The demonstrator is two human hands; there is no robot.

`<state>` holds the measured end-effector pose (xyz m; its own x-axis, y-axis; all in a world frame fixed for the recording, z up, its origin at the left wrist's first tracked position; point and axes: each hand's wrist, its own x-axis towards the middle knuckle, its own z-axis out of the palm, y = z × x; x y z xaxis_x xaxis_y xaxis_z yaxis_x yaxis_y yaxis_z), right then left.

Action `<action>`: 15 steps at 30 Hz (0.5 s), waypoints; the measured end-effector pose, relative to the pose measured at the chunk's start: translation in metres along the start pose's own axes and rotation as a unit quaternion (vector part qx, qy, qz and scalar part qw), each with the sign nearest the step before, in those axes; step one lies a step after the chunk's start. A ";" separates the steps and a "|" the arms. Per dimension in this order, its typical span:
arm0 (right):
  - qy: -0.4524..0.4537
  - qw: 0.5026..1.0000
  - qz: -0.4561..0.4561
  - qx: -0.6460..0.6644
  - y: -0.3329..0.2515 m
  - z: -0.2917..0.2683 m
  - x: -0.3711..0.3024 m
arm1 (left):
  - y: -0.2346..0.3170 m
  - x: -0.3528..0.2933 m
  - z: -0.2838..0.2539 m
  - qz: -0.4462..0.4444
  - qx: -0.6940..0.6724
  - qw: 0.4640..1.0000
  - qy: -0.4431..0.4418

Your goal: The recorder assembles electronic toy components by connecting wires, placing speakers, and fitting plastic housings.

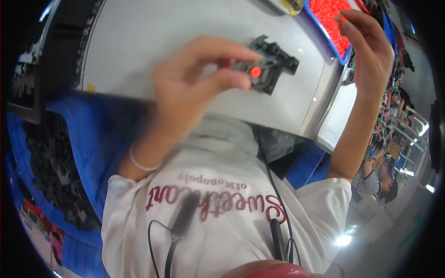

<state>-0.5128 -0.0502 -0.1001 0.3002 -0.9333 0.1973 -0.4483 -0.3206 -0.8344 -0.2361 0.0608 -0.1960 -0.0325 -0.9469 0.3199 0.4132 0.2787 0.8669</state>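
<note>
My left hand is closed, with thumb and forefinger pinching a small dark grey plastic part. A round orange-red piece shows at the part's right side. Directly by the fingertips, a black fixture with jagged, bracket-like edges rests on the white table. My right hand is raised at the right beside a blue tray filled with small orange-red pieces. Its thumb and fingers pinch a little orange-red piece, mostly hidden by the fingertips.
The white table spans the middle. A blue bin of dark plastic parts stands at the left. A yellow and grey object lies at the far edge. Beyond the right arm, another person sits near cluttered benches.
</note>
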 end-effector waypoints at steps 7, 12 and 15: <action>-0.041 0.990 -0.110 0.079 -0.060 0.107 -0.062 | 0.008 -0.004 0.022 -0.042 -0.054 0.997 0.022; 0.006 0.937 -0.320 -0.143 -0.045 0.114 -0.069 | 0.007 -0.016 0.030 -0.102 -0.164 0.978 0.079; -0.026 0.922 -0.334 -0.193 -0.052 0.106 -0.073 | 0.003 -0.021 0.032 -0.072 -0.238 0.967 0.063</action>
<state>-0.4218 0.0521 -0.1257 0.6533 -0.5003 0.5682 -0.4113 -0.8646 -0.2885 -0.2633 0.0863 -0.1875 -0.0222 -0.9908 0.1336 0.7856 0.0653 0.6153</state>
